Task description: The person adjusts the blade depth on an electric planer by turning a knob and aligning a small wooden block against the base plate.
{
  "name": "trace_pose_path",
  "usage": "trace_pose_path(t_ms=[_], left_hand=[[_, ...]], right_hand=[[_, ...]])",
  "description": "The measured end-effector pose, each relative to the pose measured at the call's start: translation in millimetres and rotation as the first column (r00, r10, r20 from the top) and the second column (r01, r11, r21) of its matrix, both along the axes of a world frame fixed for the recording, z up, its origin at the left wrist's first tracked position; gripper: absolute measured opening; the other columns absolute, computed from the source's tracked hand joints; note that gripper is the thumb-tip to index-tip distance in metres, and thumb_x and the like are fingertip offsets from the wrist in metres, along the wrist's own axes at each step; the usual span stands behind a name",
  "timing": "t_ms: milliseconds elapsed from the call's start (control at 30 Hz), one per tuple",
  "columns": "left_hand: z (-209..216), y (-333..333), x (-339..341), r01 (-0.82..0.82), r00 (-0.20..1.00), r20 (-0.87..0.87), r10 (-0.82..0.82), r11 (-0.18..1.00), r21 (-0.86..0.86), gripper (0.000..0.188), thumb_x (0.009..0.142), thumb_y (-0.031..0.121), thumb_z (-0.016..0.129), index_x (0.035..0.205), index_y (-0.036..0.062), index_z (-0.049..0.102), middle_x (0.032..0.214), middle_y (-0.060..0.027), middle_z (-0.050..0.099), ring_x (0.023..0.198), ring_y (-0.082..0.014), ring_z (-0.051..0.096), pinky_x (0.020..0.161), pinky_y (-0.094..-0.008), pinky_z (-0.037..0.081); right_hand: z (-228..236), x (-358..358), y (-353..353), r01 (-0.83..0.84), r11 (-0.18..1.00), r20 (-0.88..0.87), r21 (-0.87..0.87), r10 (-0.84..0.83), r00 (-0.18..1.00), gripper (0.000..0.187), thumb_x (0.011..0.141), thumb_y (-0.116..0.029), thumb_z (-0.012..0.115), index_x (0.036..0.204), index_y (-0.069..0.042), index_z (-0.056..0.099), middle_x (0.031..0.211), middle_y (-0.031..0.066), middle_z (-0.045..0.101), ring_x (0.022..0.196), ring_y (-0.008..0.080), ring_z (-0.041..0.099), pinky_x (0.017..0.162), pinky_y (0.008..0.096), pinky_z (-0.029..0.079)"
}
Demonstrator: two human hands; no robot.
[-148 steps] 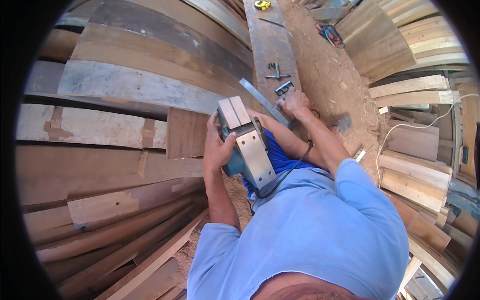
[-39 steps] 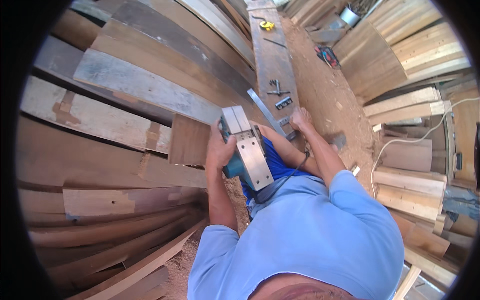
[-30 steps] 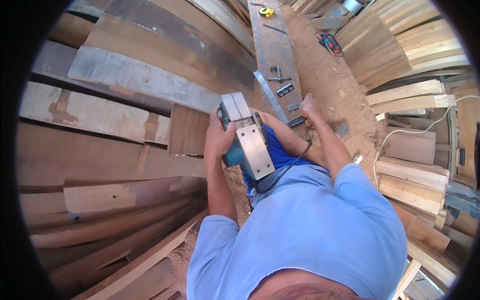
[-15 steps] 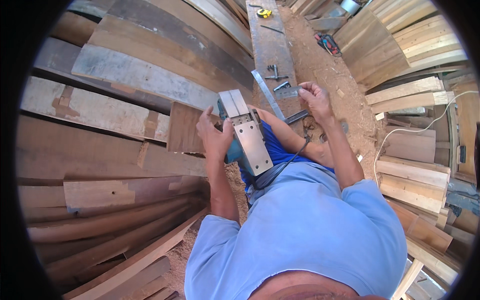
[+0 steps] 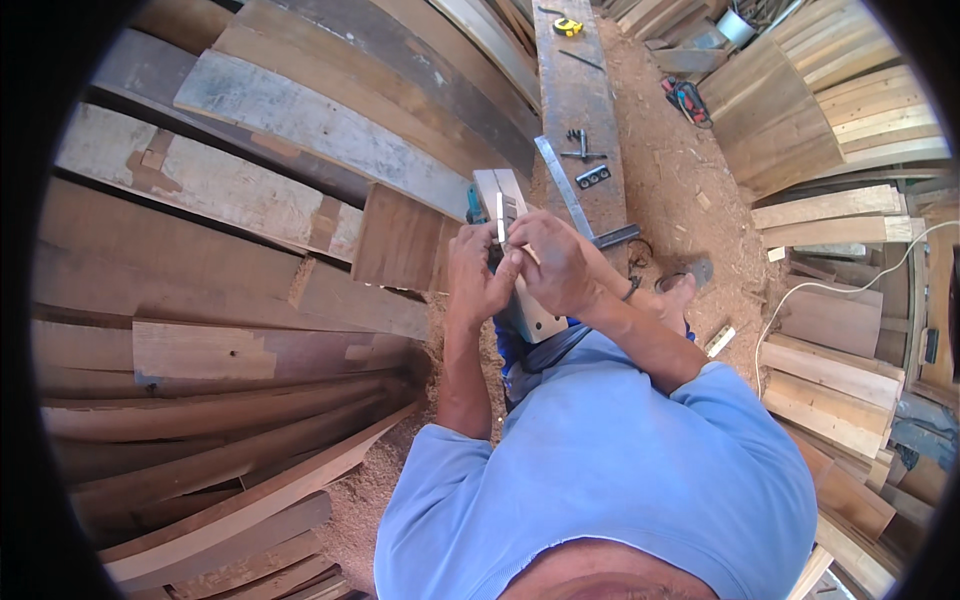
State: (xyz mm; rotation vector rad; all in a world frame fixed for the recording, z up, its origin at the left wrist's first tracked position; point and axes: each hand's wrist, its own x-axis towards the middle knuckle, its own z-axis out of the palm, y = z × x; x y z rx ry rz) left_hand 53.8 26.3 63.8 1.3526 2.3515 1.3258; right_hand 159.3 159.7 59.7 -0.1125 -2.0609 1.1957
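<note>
An electric planer with a teal body lies upside down on my lap, its flat metal sole facing up. Above it, a small flat metal blade stands on end, one long edge shining bright. My left hand has its fingers and thumb closed at the blade's lower end. From the other side my right hand pinches the same piece, its fingers bent close to the left thumb. Both hands hide the planer's middle, and the blade's lower end is covered by fingers.
On the plank ahead lie a metal square, a T-handled wrench, a dark bar with holes and a yellow tape measure. Boards are stacked at left. A red-and-black tool sits on sawdust; a white cord runs at right.
My right hand has brought the metal blade from over the plank leftward to above the planer. My left hand has closed on it too, and the fingers now meet.
</note>
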Motion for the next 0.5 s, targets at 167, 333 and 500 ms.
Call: trace_pose_path(t_ms=[167, 333, 500], left_hand=[[-20, 0, -6, -0.039, 0.961, 0.275, -0.019, 0.978, 0.205, 0.027, 0.101, 0.022, 0.063, 0.116, 0.0018, 0.07, 0.1, -0.0158, 0.075, 0.091, -0.0262, 0.067, 0.084, -0.0391, 0.051], [-33, -8, -7, -0.161, 0.843, 0.537, 0.021, 0.963, 0.215, 0.023, 0.11, 0.019, 0.055, 0.115, 0.0003, 0.068, 0.094, -0.0076, 0.077, 0.082, -0.0105, 0.067, 0.075, -0.0271, 0.052], [-23, -6, -6, -0.127, 0.825, 0.565, 0.002, 0.975, 0.182, 0.021, 0.109, 0.014, 0.054, 0.11, 0.0012, 0.071, 0.09, -0.0061, 0.077, 0.079, -0.0059, 0.063, 0.073, -0.0247, 0.052]], right_hand=[[12, -7, -10, -0.009, 0.997, 0.024, 0.081, 0.007, 1.0, 0.019, 0.086, -0.002, 0.071, 0.104, -0.002, 0.064, 0.1, 0.0157, 0.067, 0.095, 0.038, 0.065, 0.087, 0.0456, 0.052], [11, 0, 5, -0.038, 0.994, 0.183, -0.107, 0.057, 0.981, 0.019, 0.093, -0.009, 0.072, 0.109, -0.002, 0.066, 0.092, 0.0119, 0.066, 0.083, 0.0254, 0.065, 0.078, 0.037, 0.053], [13, 2, 30, 0.094, 0.943, 0.325, -0.32, 0.016, 0.945, 0.023, 0.095, -0.018, 0.073, 0.105, 0.002, 0.067, 0.08, 0.0079, 0.065, 0.074, 0.0153, 0.063, 0.069, 0.034, 0.052]])
